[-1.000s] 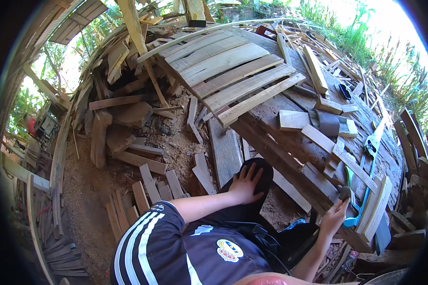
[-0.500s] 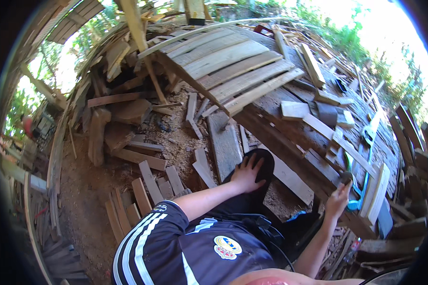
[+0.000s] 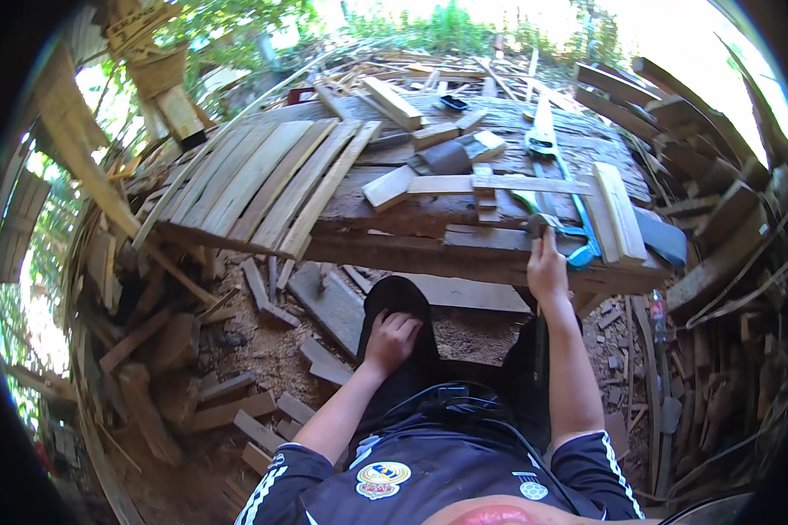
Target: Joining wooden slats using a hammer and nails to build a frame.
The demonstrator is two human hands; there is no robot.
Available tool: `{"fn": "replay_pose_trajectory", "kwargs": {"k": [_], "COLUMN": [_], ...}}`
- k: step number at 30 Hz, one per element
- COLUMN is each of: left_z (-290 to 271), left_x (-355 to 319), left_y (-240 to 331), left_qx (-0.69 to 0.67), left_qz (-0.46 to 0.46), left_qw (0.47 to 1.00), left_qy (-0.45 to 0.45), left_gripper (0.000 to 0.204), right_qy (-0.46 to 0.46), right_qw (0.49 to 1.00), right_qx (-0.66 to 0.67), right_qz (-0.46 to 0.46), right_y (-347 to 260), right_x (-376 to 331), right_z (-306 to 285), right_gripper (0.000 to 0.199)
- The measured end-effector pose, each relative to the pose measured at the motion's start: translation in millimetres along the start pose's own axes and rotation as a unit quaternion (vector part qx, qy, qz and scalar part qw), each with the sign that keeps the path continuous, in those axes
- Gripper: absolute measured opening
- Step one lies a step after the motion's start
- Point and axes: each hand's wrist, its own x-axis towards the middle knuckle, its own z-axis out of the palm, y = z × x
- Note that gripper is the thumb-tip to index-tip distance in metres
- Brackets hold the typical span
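Observation:
My left hand rests flat on my left knee, which is covered in black trousers, and holds nothing. My right hand reaches up to the front edge of a rough wooden workbench and is closed on the grey handle of a tool lying there. Right beside it lie a blue-framed hand saw and a green-bladed saw. On the bench top sit short wood blocks, a long thin batten and a pale plank.
A stack of curved wooden slats leans on the bench's left end. Offcuts and sawdust cover the ground to my left. Piled planks crowd the right side. A post stands at left, and a plastic bottle lies under the bench.
The view has swung right and closer to the bench. My right hand rose from low beside the bench to its front edge and closed on the tool handle. My left hand stayed on my knee.

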Motion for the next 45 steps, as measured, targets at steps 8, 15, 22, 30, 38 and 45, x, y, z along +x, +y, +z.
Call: {"fn": "replay_pose_trajectory", "kwargs": {"k": [8, 15, 22, 30, 38, 45], "left_z": [-24.9, -31.0, -40.1, 73.0, 83.4, 78.6], "left_x": [-15.1, 7.8, 197.9, 287.7, 293.0, 284.8], "left_y": [1.8, 0.8, 23.7, -3.7, 3.8, 0.3], "left_qx": [-0.102, -0.125, -0.064, 0.072, 0.022, 0.011], "left_qz": [-0.038, -0.017, 0.095, -0.045, -0.053, -0.037], "left_qw": [0.994, 0.992, 0.978, 0.994, 0.995, 0.991], "left_qy": [0.012, 0.014, 0.172, 0.064, 0.081, 0.13], "left_gripper": [0.027, 0.035, 0.012, 0.046, 0.043, 0.028], "right_qy": [-0.016, -0.017, -0.008, -0.027, -0.003, -0.011], "right_qw": [0.999, 0.999, 0.998, 0.996, 0.994, 0.994], "right_qx": [0.04, 0.024, 0.065, 0.073, 0.107, 0.105], "right_qz": [0.023, 0.026, 0.022, 0.037, 0.008, 0.009], "right_y": [-4.4, 0.5, 2.9, -5.3, 3.3, -4.5], "right_x": [2.4, 0.8, -4.6, -10.8, -4.7, -6.2], "right_z": [4.6, 3.1, -2.7, -0.2, 1.1, -2.9], "right_gripper": [0.049, 0.05, 0.05, 0.046, 0.046, 0.045]}}
